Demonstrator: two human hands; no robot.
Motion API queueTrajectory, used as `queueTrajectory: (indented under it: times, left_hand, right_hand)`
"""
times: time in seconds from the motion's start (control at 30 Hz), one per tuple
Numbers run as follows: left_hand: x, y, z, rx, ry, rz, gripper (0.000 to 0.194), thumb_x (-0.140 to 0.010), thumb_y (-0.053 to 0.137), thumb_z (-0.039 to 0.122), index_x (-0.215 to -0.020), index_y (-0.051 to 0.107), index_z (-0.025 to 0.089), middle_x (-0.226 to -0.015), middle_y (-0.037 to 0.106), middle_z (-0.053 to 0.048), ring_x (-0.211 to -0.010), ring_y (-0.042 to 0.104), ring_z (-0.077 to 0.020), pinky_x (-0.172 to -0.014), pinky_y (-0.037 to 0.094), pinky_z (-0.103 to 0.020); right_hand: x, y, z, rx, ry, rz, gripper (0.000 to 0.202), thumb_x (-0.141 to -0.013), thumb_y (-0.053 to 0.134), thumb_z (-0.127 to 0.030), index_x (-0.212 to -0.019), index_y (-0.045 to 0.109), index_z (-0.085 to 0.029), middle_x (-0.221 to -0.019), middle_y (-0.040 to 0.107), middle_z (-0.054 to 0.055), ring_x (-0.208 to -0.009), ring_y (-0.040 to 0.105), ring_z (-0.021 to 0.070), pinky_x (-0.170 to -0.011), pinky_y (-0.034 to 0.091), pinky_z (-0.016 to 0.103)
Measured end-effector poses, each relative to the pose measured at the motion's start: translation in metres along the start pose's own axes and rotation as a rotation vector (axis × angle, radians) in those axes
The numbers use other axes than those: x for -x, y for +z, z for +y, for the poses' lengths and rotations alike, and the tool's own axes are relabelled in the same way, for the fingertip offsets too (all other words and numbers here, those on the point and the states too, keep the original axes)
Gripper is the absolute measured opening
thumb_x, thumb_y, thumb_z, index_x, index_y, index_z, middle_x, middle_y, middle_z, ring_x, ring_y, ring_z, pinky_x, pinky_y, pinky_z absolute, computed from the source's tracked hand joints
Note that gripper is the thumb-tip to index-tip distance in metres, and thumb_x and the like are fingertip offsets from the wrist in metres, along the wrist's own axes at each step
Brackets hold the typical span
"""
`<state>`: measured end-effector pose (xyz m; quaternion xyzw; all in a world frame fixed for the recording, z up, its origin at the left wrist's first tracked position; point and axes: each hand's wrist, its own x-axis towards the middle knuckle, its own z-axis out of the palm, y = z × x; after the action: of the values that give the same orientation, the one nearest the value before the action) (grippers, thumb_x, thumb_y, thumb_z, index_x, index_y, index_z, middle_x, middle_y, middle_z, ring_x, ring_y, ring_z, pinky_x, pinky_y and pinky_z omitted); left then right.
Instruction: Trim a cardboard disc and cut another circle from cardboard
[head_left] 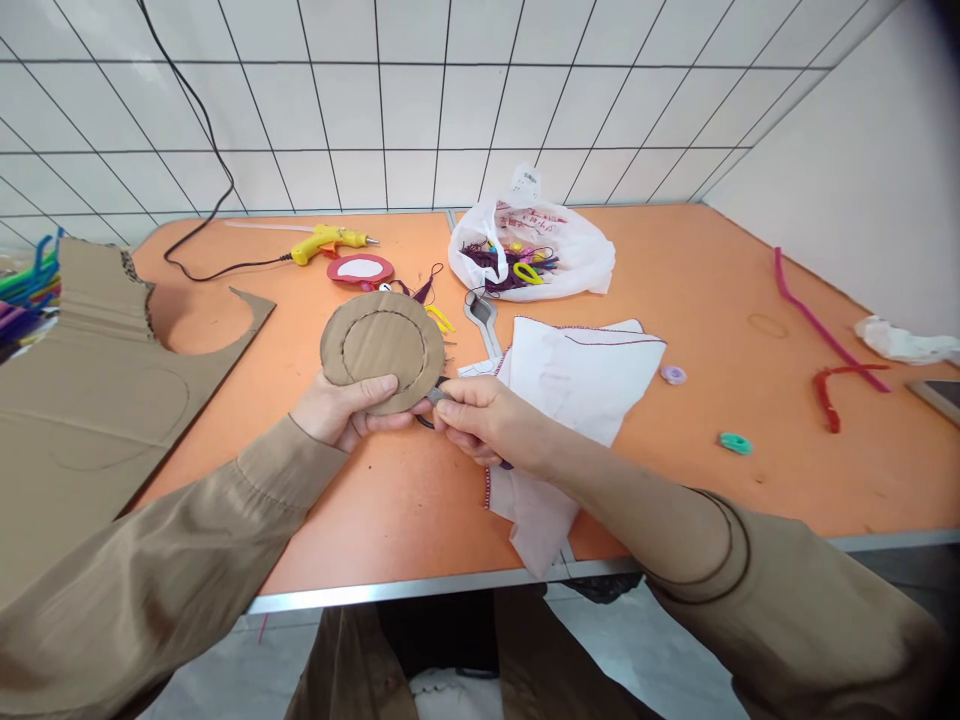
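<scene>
My left hand (352,408) holds a round cardboard disc (386,350) from below, with the thumb lying on its face. A smaller circle is marked by a dark, broken line inside the rim of the disc. My right hand (484,418) is closed around a tool with a grey, blade-like tip (438,395). That tip meets the lower right edge of the disc. Most of the tool is hidden in my fingers, so its exact kind is unclear. Under my right wrist lies a white cloth (574,375) with dark red stitched edges.
A yellow glue gun (330,243) and a red oval piece with a white centre (360,268) lie behind the disc. A plastic bag (570,255) holds craft bits. Cut cardboard (97,400) covers the left. Pipe cleaners (825,320) and a green coil (735,443) lie right.
</scene>
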<state>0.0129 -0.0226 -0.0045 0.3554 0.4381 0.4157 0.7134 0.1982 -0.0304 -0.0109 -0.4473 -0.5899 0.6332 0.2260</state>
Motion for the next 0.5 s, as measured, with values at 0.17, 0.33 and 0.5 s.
queueTrajectory:
  times: [0.17,0.33,0.5]
  left_hand:
    - [0.0008,0.0018,0.0022,0.023,-0.007,0.012,0.045,-0.079,0.061,0.005,-0.124,0.057,0.007,-0.100,0.075,-0.014,-0.079,0.074,-0.0234,-0.057,0.061,-0.018]
    - [0.0010,0.0011,0.0006,0.019,0.025,0.003,0.044,-0.077,0.065,0.007,-0.121,0.060,0.009,-0.097,0.076,-0.013,-0.075,0.074,-0.0237,-0.056,0.062,-0.020]
    - [0.0013,0.0042,-0.0033,0.032,0.105,0.053,0.039,-0.075,0.068,0.008,-0.113,0.064,0.012,-0.097,0.076,-0.010,-0.075,0.074,-0.0226,-0.057,0.062,-0.022]
  right_hand:
    - [0.0013,-0.0009,-0.0013,0.183,-0.218,0.141,0.020,-0.085,0.045,-0.022,-0.066,0.044,-0.018,-0.053,0.039,-0.006,-0.047,0.032,0.0067,-0.045,0.025,0.021]
    - [0.0000,-0.0014,-0.0004,-0.074,-0.031,0.000,0.018,-0.084,0.046,-0.026,-0.068,0.044,-0.019,-0.046,0.034,-0.010,-0.038,0.023,0.0050,-0.039,0.019,0.019]
    - [-0.0020,0.0001,0.0006,-0.182,0.005,-0.014,0.019,-0.084,0.048,-0.031,-0.069,0.045,-0.020,-0.047,0.036,-0.009,-0.037,0.021,0.0045,-0.037,0.016,0.018]
